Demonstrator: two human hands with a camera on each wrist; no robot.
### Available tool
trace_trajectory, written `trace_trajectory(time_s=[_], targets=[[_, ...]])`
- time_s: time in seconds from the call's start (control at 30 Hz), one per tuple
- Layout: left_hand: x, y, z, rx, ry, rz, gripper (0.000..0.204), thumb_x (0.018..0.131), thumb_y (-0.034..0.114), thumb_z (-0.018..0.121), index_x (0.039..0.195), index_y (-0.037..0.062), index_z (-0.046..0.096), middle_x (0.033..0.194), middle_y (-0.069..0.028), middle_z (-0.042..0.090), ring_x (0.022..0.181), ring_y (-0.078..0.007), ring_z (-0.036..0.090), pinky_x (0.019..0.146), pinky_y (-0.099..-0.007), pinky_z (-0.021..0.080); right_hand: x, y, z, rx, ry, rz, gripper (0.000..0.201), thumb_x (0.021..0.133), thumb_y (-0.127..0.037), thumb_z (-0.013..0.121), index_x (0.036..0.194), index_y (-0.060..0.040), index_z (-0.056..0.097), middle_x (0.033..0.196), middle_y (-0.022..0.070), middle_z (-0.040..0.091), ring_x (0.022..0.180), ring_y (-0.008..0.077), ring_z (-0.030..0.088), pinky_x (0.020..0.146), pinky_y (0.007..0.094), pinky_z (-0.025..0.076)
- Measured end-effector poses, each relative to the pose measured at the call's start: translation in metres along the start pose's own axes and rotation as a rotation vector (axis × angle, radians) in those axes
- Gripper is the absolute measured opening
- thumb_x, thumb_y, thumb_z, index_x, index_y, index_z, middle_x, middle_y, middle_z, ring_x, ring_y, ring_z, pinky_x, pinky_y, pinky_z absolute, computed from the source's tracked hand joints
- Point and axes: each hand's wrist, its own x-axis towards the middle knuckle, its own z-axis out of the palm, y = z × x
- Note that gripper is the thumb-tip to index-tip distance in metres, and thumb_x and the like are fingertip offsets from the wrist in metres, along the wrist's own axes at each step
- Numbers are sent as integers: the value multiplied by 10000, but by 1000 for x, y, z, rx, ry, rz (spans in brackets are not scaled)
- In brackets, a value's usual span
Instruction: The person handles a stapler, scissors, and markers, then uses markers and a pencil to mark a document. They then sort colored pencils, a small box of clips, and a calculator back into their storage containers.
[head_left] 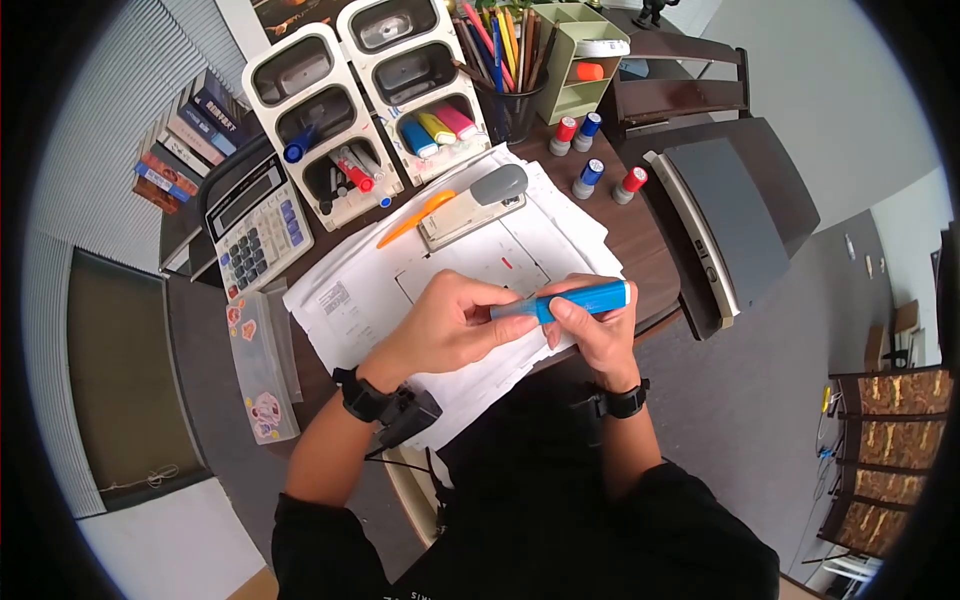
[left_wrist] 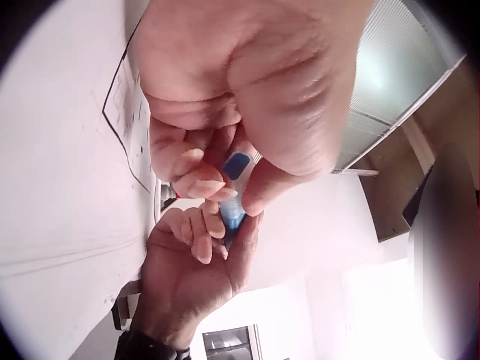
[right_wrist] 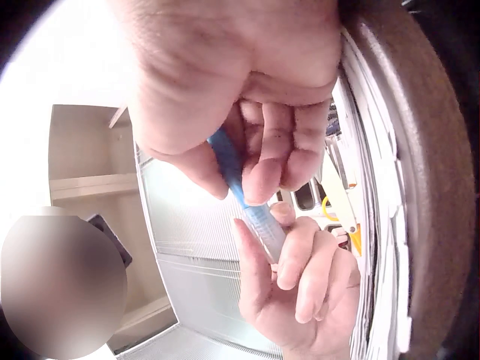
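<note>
A blue highlighter [head_left: 592, 299] with a translucent cap end is held between both hands, over white papers [head_left: 490, 350] on the desk. My left hand [head_left: 450, 325] pinches the cap end between thumb and fingers. Around the blue body, my right hand [head_left: 608, 345] has its thumb on top and its fingers beneath. The left wrist view shows the highlighter [left_wrist: 234, 214] lined up between the two hands' fingertips. From the right wrist, its pale cap [right_wrist: 264, 229] appears joined to the blue barrel, partly hidden by fingers.
A stapler [head_left: 475, 210] and an orange-handled cutter [head_left: 415, 220] lie on the papers. Behind stand organizers [head_left: 390, 90] with markers and a pencil cup [head_left: 512, 115]. A calculator [head_left: 260, 230] and clear case [head_left: 262, 380] sit left; several stamps [head_left: 590, 178] and a grey device [head_left: 715, 220] right.
</note>
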Motion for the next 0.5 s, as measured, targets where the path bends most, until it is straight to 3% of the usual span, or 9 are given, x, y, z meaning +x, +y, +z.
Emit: trace_trajectory(time_s=[0.03,0.1,0.17,0.23,0.3,0.37,0.5], targets=[[-1,1,-2,-106,-59,-110,198,928,149,704,883,-44,705,603,-24,591,501,-66,528,450,-237,390,-2,6,-4,-7,-10,4,169,906,-78,717,983,72,724,751,106,674,571,123,601,541,273,490],[-10,12,-8,-206,-36,-120,210,939,140,689,867,-58,697,599,-29,592,489,-70,529,440,-235,386,-5,20,-18,374,203,-92,206,927,-117,696,1041,55,705,702,89,648,540,113,566,541,277,478],[-13,12,-16,-303,-12,-117,226,950,130,674,850,-72,688,596,-33,593,478,-75,531,431,-233,381,6,7,-41,247,306,-222,226,935,-137,687,1041,63,689,707,85,650,523,106,543,527,272,452],[-13,0,-24,-299,215,22,236,950,122,671,839,-86,668,592,-50,592,482,-90,539,434,-233,388,8,-10,-40,12,375,-302,219,938,-132,682,1010,76,690,731,93,664,525,114,554,509,263,441],[-10,-7,-34,-282,317,111,288,1004,184,582,841,-50,615,636,-74,581,516,-122,533,496,-256,421,9,-29,-27,-68,389,-286,207,936,-122,686,988,79,694,739,94,668,532,113,560,502,255,434],[-9,-11,-43,-290,430,176,275,1005,193,581,890,-54,612,641,-70,569,525,-132,521,496,-266,410,11,-31,-22,-147,403,-272,197,934,-112,689,967,82,698,747,94,671,539,113,567,495,247,428],[-12,-23,-58,-335,524,198,277,1015,204,559,938,-58,608,632,-54,529,513,-146,492,493,-262,384,14,-19,-18,-305,258,-137,182,927,-108,713,906,73,700,752,71,671,562,94,577,504,237,430]])
